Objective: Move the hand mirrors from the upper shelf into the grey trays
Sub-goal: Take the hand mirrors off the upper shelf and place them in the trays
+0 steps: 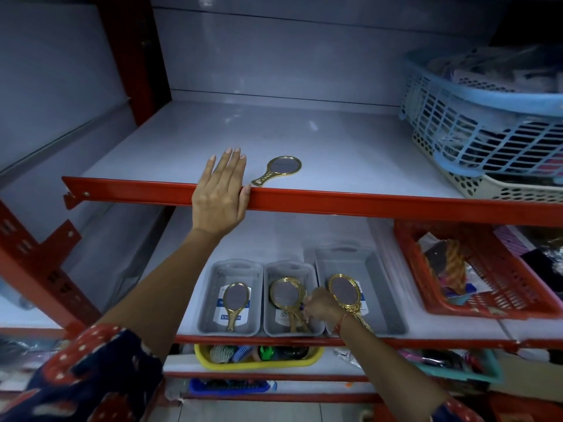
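One gold hand mirror (pixel 278 171) lies on the upper shelf (pixel 335 153), its handle near the red front edge. My left hand (pixel 221 193) rests flat on that edge just left of the mirror, fingers together, holding nothing. On the shelf below stand three grey trays. The left tray (pixel 213 300) holds one mirror (pixel 234 303). The middle tray (pixel 310 287) holds a few stacked mirrors (pixel 286 295). My right hand (pixel 320 306) grips a large gold mirror (pixel 344 292) by its handle over the right tray (pixel 380 287).
A blue basket (pixel 487 117) stacked on a cream basket (pixel 502 187) fills the upper shelf's right end. A red basket (pixel 487 284) of goods stands right of the trays. Below are a yellow tray (pixel 259 360) of combs and a blue tray (pixel 231 386).
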The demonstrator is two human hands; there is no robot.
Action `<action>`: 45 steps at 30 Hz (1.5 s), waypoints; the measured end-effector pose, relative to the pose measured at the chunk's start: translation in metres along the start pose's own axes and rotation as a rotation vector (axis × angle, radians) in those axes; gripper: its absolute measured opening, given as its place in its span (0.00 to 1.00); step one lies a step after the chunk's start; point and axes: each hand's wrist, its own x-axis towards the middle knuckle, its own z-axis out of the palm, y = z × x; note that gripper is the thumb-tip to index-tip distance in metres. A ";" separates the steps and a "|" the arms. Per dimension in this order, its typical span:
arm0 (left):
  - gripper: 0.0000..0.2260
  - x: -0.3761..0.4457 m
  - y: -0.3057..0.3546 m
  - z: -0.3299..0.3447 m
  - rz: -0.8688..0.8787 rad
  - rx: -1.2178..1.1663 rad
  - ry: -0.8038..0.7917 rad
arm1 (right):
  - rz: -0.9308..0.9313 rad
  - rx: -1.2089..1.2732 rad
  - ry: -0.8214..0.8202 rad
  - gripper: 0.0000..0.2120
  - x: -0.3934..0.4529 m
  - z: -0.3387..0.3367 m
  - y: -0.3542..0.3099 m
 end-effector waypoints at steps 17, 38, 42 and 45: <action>0.28 -0.005 -0.053 -0.018 0.013 -0.042 -0.255 | -0.445 0.369 0.343 0.08 -0.114 -0.189 -0.140; 0.32 -0.006 -0.094 -0.025 -0.025 -0.133 -0.349 | -0.103 -0.241 0.658 0.11 -0.076 -0.145 -0.240; 0.31 -0.006 -0.094 -0.023 -0.005 -0.105 -0.340 | -0.065 -0.200 0.511 0.10 -0.081 -0.155 -0.234; 0.31 -0.006 -0.094 -0.022 0.001 -0.090 -0.328 | -0.068 -0.052 0.395 0.09 -0.083 -0.168 -0.228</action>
